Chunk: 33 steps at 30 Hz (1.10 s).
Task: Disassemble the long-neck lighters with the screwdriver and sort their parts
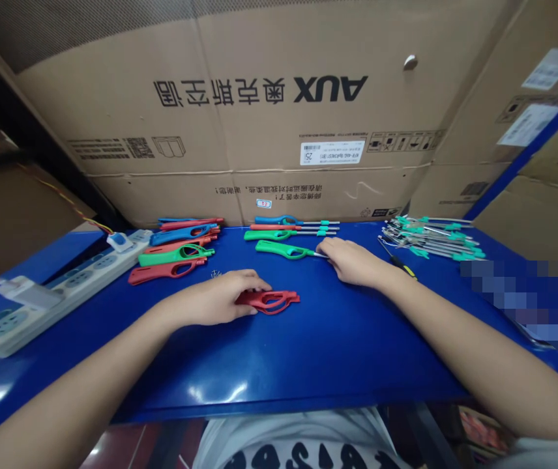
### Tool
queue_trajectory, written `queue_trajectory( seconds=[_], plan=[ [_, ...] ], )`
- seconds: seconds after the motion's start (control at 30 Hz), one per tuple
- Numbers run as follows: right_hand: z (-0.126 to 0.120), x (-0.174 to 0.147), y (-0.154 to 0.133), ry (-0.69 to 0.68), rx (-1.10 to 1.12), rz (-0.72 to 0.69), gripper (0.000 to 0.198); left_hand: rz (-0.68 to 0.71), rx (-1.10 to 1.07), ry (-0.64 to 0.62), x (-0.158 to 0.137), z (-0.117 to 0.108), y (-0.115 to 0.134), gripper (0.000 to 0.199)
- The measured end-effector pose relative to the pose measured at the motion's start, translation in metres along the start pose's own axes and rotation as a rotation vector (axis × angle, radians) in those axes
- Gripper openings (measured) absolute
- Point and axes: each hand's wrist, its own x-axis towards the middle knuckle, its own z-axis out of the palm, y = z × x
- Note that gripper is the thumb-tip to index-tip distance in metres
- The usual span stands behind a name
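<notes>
Nearest us, at the bottom centre, is our grey shirt [298, 430] with black letters. Cardboard [259, 52] fills the top of the frame, probably a screen that stops parts sliding off the back. Across the middle runs the blue table [308, 365]. At left lies a white power strip [81, 290] with plugs in it, set along the side, perhaps to spare the middle. Right of centre, rods [430, 238] with teal clips lie in a loose heap; left of centre, red, blue and green handles [176, 253] sit in a layered row, mostly pointing the same way, we judge for easy picking.

Our left hand [225, 296], in the centre, is curled round the rear of a red handle [259, 298], thumb below and fingers above, leaving its trigger end exposed. Our right hand [350, 262] has its fingers drawn together, pinching the rod end of a green lighter [279, 248], in line below three other lighters [269, 234]. A screwdriver [399, 262] lies by the heap, and small screws [216, 274] by our left wrist.
</notes>
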Motion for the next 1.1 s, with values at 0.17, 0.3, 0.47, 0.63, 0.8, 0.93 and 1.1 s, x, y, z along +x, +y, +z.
queue_trajectory(
  seconds=[0.17,0.3,0.47,0.63,0.8,0.93,1.1],
  plan=[
    [-0.020,-0.022,0.007,-0.213,0.178,-0.013,0.026,-0.085,0.137,0.039,-0.015,-0.033,-0.026,0.028],
    [-0.032,-0.035,-0.003,-0.338,0.245,-0.033,0.031,-0.268,0.329,0.200,-0.025,-0.061,-0.060,0.030],
    [-0.024,-0.030,-0.041,-0.158,0.237,-0.135,0.046,-0.451,0.482,0.304,-0.043,-0.087,-0.085,0.038],
    [-0.011,-0.023,-0.059,-0.098,0.151,-0.220,0.034,-0.541,0.506,0.318,-0.053,-0.092,-0.096,0.040],
    [-0.015,-0.024,-0.056,-0.109,0.224,-0.212,0.033,-0.582,0.525,0.343,-0.054,-0.092,-0.098,0.051],
    [-0.017,-0.025,-0.053,-0.151,0.331,-0.162,0.035,-0.446,0.565,0.470,-0.039,-0.082,-0.076,0.046],
    [-0.015,-0.023,-0.050,-0.154,0.373,-0.148,0.035,0.036,0.295,0.361,-0.008,-0.030,-0.013,0.034]
  ],
)
